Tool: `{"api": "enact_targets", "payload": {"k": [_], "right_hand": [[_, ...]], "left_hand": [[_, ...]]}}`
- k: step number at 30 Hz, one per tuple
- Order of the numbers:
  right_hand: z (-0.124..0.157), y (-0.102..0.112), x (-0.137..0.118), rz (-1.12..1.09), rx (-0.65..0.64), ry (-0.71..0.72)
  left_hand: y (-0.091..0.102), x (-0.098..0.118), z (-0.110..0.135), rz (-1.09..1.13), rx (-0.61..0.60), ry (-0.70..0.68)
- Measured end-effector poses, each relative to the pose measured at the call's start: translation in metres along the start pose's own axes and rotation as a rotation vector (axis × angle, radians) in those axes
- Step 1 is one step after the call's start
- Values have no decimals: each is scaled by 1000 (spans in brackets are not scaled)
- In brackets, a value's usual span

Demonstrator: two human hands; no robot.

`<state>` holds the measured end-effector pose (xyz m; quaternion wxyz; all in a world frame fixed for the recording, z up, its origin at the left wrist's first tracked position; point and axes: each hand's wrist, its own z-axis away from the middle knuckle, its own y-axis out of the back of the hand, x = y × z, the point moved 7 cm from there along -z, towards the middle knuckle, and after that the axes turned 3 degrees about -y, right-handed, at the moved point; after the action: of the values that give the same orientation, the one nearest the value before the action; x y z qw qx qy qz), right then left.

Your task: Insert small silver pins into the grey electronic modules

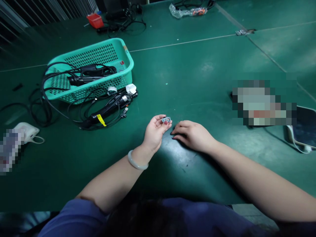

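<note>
Between the thumb and fingers of my left hand [154, 130] is a small, crinkled silvery-grey piece [166, 119], too small to name. That hand is turned partly palm up above the green table, a pale bangle [137, 161] around its wrist. Just to the right, my right hand [191, 134] rests on the tabletop, palm down. Its fingers are loosely bent with the thumb apart, and nothing shows in them. The fingertips of both hands are near each other but not touching.
At the left stands a green basket [128, 61] holding black cabled devices. A black handheld device [108, 108] with cables lies before it. A white charger-like block [27, 131] is far left; a phone [304, 126] is at right. At the back are a red bin [95, 20] and a plastic bag [182, 12].
</note>
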<state>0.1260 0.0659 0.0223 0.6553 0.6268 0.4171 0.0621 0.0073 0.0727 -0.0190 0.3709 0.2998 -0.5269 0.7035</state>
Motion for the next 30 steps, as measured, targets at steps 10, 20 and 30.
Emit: {"api": "enact_targets", "payload": {"k": [10,20,30], "right_hand": [[8,35,3,-115,393,-121],[6,31,6,-49,354,-151],[8,35,-6,198,412,22]], "left_hand": [[0,3,2,-173,2,-104],[-4,3,4,-282,-37,-108],[-4,0,4,-225,-71,-53]]}}
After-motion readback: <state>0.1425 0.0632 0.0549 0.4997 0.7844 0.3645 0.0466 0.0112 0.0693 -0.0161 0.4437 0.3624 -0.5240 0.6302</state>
